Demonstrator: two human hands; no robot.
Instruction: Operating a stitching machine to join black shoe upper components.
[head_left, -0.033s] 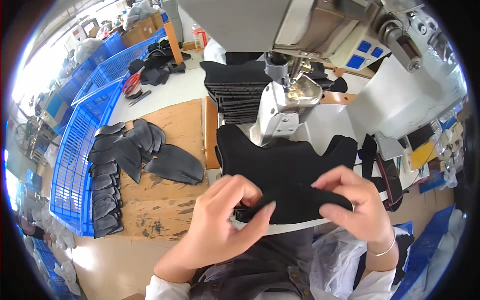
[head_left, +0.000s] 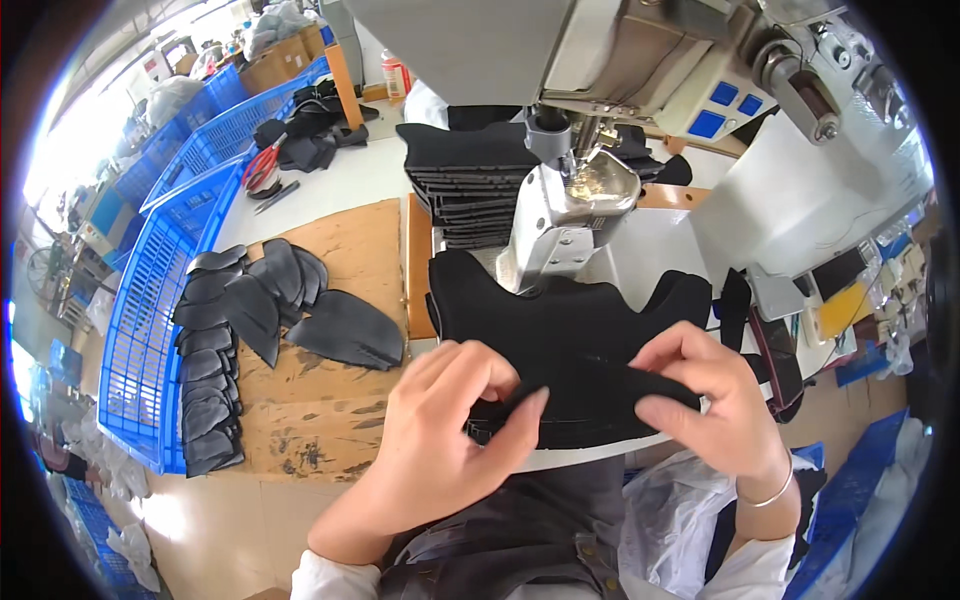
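A black fabric piece (head_left: 570, 330) with a wavy far edge lies in front of the sewing machine (head_left: 560, 220), on top of other dark layers. My left hand (head_left: 450, 425) pinches its near left edge between thumb and fingers. At the near right edge my right hand (head_left: 700, 400) grips the same fabric, thumb below and fingers above, so the near edge is lifted and curled. The fingertips of both hands are partly hidden by the cloth. Beyond the machine's post, a stack of black fabric pieces (head_left: 470, 185) is piled up.
Left of me, dark curved cut pieces (head_left: 345, 328) lie on a worn wooden board (head_left: 310, 420). Blue plastic baskets (head_left: 150, 350) line the left side. Red-handled scissors (head_left: 262, 165) rest at the back left. A white plastic bag (head_left: 660, 520) hangs near my lap.
The near edge of the black fabric sits slightly lower between my hands, and dark layers show beneath it. Both hands keep their hold with very little shift.
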